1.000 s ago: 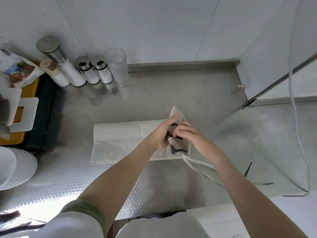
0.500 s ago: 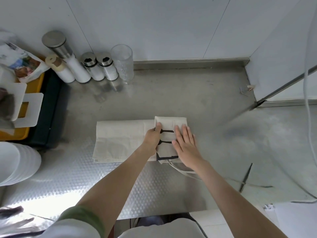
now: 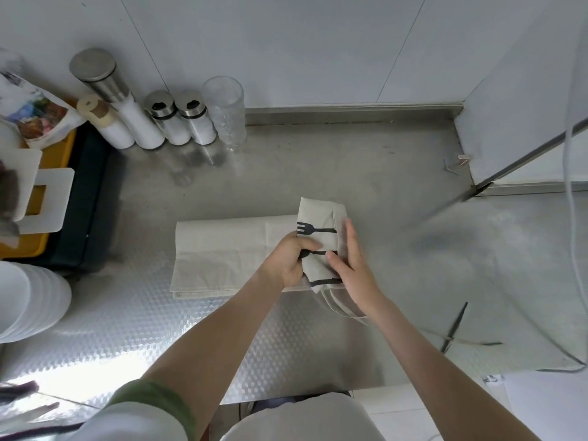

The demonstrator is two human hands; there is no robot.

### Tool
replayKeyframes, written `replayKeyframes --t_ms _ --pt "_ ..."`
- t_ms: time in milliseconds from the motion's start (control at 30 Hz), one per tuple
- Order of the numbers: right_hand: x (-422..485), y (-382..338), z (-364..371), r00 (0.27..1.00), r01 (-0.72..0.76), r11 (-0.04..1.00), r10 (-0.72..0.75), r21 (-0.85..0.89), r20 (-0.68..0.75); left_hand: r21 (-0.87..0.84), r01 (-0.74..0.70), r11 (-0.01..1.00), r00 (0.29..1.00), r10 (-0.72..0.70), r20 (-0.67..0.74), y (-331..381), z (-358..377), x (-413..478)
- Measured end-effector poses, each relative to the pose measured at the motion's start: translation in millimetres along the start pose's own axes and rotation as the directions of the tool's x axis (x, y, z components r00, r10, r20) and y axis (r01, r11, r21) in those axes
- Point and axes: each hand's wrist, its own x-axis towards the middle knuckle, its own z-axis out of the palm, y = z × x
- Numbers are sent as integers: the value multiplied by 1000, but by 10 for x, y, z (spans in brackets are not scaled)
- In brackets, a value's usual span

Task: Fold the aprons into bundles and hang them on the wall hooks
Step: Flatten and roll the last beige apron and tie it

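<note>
Gripping the rolled end of the apron (image 3: 229, 249) in the left hand (image 3: 288, 262), bracing it with the flat right hand (image 3: 353, 268). Rolling toward the flat length lying left of the grip; likely needing tightening next, then tucking the strap (image 3: 339, 308) dangling below.

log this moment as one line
step: bundling | left hand: grips rolled end of beige cloth apron with black cutlery print | right hand: flat against roll | hung: not yet

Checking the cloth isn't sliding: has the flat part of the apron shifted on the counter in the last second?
No. The apron keeps its place relative to the clear tumbler by the wall.
</note>
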Motion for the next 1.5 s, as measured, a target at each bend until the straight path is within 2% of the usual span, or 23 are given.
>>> replayKeyframes --t_ms 33,100,167,233,333,400,433,467,533,600,667,733,833,933,1033,1100,1200,1233,1300,1333,1400,1433,1500 --pt "-9 -48 -9 1000 -25 990 27 140 -11 -27 12 1000 1000 -11 12 20 23 -6" --pt "24 -134 -67 993 -106 905 115 412 1 -100 37 994 999 -34 24 56 60 -23" --pt "87 -222 -163 973 -231 811 206 538 107 -173 35 984 999 -35 4 75 97 -25" --pt "127 -272 -211 943 -323 778 316 538 109 -201 22 979 999 -30 -35 95 143 -26" --pt "178 -215 -214 936 -280 873 341 399 -90 -137 -28 990 993 11 -120 87 252 -57" --pt "223 -161 -214 931 -262 910 326 323 -163 -17 -154 988 965 146 -217 41 255 -46" --pt "245 -137 -215 926 -265 914 330 308 -185 116 -216 969 941 239 -238 18 223 -56" --pt "267 -105 -220 920 -270 913 338 304 -198 293 -257 921 924 323 -205 -15 173 -73" --pt "296 -62 -227 909 -292 908 361 300 -208 584 -300 754 925 379 -16 -100 34 -118" --pt "311 -12 -222 902 -312 901 381 300 -205 694 -378 613 917 350 190 -184 -125 -148" --pt "324 29 -217 895 -333 897 398 291 -202 794 -428 432 893 340 296 -250 -254 -139" --pt "337 59 -217 887 -356 894 415 271 -203 868 -403 290 888 351 296 -293 -299 -130" --pt "337 52 -227 885 -371 895 422 250 -197 901 -377 214 884 375 280 -330 -301 -113" --pt "306 10 -259 900 -349 908 393 231 -187 929 -362 80 861 410 301 -325 -256 -128" --pt "269 6 -283 932 -327 913 355 245 -77 945 -326 0 845 449 292 -325 -187 -141" --pt "253 12 -288 939 -322 925 339 203 -55 957 -290 -29 857 437 273 -308 -160 -161" --pt "252 30 -289 949 -292 949 303 118 -92 962 -266 -59 913 304 271 -252 -172 -200" --pt "254 41 -291 951 -285 953 294 97 -98 975 -223 -6 946 241 218 -233 -180 -206" --pt "256 63 -290 953 -278 958 284 66 -102 977 -116 180 981 174 85 -206 -184 -197" --pt "257 69 -285 953 -279 959 282 46 -106 973 -89 211 982 184 49 -208 -176 -187" --pt "272 80 -273 950 -282 959 281 19 -135 988 -112 108 961 265 80 -237 -157 -146" --pt "282 80 -273 946 -283 959 283 25 -156 987 -135 88 948 300 103 -264 -159 -116" --pt "303 66 -300 939 -288 956 292 47 -184 969 -194 150 928 349 132 -302 -155 -79"
